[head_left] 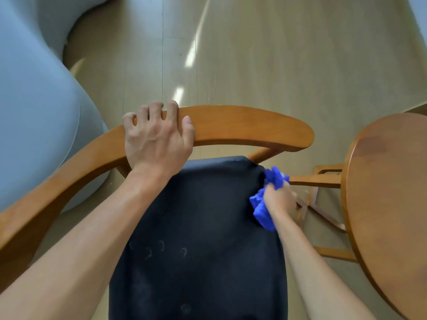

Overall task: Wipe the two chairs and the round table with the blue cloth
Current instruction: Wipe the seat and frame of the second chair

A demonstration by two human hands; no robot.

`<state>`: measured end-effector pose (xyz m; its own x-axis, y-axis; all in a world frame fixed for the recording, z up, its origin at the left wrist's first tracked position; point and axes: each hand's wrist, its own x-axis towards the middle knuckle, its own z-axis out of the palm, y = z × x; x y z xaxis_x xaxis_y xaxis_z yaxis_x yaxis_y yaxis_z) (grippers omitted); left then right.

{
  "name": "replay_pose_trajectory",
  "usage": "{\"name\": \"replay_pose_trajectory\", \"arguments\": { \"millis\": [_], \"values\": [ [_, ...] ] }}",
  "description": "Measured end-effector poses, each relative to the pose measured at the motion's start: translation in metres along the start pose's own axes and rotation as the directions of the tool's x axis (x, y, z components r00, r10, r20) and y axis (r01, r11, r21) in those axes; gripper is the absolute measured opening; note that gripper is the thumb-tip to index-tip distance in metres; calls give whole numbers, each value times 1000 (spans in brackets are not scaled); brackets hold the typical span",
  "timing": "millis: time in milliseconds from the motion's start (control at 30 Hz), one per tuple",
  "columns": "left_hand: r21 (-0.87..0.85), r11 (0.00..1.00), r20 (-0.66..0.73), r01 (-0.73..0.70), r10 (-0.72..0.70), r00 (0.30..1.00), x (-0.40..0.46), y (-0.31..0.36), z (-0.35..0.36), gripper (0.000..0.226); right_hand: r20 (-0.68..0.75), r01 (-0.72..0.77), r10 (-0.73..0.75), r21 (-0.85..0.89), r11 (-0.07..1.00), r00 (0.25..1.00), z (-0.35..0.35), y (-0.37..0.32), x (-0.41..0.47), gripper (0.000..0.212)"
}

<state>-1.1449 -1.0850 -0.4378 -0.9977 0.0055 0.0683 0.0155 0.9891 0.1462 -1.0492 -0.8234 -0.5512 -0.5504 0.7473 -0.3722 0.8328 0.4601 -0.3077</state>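
Chair seat edge being wiped; backrest braced by the other hand.

The left hand [155,137] lies over the curved wooden backrest [242,125] of the chair [196,227], fingers curled over its far edge and thumb along the top, probably to steady the frame against the wiping force. The right hand [278,199] is closed round the bunched blue cloth [265,199], pressing it against the far right corner of the dark seat, beside the armrest support. The cloth is crumpled, not folded flat, which suits edges and corners. The round surface [388,204] stands just right of the chair, within reach, and appears untouched. A second chair is not in view.
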Motion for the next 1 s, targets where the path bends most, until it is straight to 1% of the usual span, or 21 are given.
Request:
{"name": "replay_pose_trajectory", "arguments": {
  "millis": [33,67,133,167,200,233,267,300,367,467,500,567,600,633,700,767,833,867,933,967,1000],
  "values": [
    [9,1000,-6,3,-3,1000,0,1,1,51,28,-54,53,6,999,998,-6,10,4,20],
    [20,1000,-11,10,-10,1000,0,1,2,50,41,-37,36,2,999,999,-9,17,3,17],
    [24,1000,-12,19,-19,1000,0,3,3,50,-46,84,-85,-24,996,995,-4,13,-9,16],
    [24,1000,-9,19,-19,1000,-1,4,4,50,-109,199,-202,-41,979,973,4,6,-17,20],
    [29,999,-9,21,-21,1000,-2,3,4,50,-127,330,-334,-52,943,934,17,-5,-24,25],
    [35,999,-16,22,-21,1000,-2,3,4,50,-106,473,-481,-98,876,870,31,-20,-32,27],
    [38,999,-23,21,-20,1000,-1,2,4,50,-64,590,-607,-178,788,792,43,-36,-38,30],
    [35,999,-26,19,-18,999,-1,2,3,49,-6,664,-684,-232,711,730,52,-52,-45,34],
    [30,999,-31,13,-12,999,-2,1,4,49,44,742,-761,-265,615,647,53,-67,-50,38],
    [23,1000,-51,-5,6,999,-2,-2,4,50,135,845,-856,-294,447,500,36,-30,-28,45],
    [21,1000,-56,-2,3,998,-2,-2,4,50,154,842,-842,-267,469,518,28,-18,-21,49],
    [27,1000,-63,-4,6,998,-3,-3,5,51,127,730,-721,-193,656,681,22,-9,-15,51],
    [34,999,-65,-10,12,998,-2,-3,6,51,103,663,-656,-165,730,748,25,-12,-17,50],
    [42,999,-68,-13,16,998,-2,-3,7,51,81,635,-631,-152,757,771,30,-16,-21,48],
    [49,999,-84,-9,13,996,-2,-4,9,50,54,672,-674,-178,719,737,35,-19,-30,44],
    [24,1000,-95,-5,7,995,-2,-4,8,50,31,730,-747,-242,639,664,36,-7,-41,41],
    [9,1000,-58,-13,13,998,-3,-5,6,51,50,755,-772,-260,602,633,38,18,-62,39],
    [1,1000,-45,-27,27,999,-4,-6,6,52,42,744,-759,-242,623,650,41,30,-79,39],
    [-42,997,-37,-60,59,998,-4,-8,4,54,7,681,-691,-178,710,723,51,46,-124,36],
    [-67,994,-46,-81,78,996,-5,-9,3,56,15,652,-658,-147,743,753,59,50,-150,34],
    [-89,990,-67,-110,104,992,-8,-9,1,56,41,647,-647,-116,753,761,69,53,-177,34]
  ]
}}
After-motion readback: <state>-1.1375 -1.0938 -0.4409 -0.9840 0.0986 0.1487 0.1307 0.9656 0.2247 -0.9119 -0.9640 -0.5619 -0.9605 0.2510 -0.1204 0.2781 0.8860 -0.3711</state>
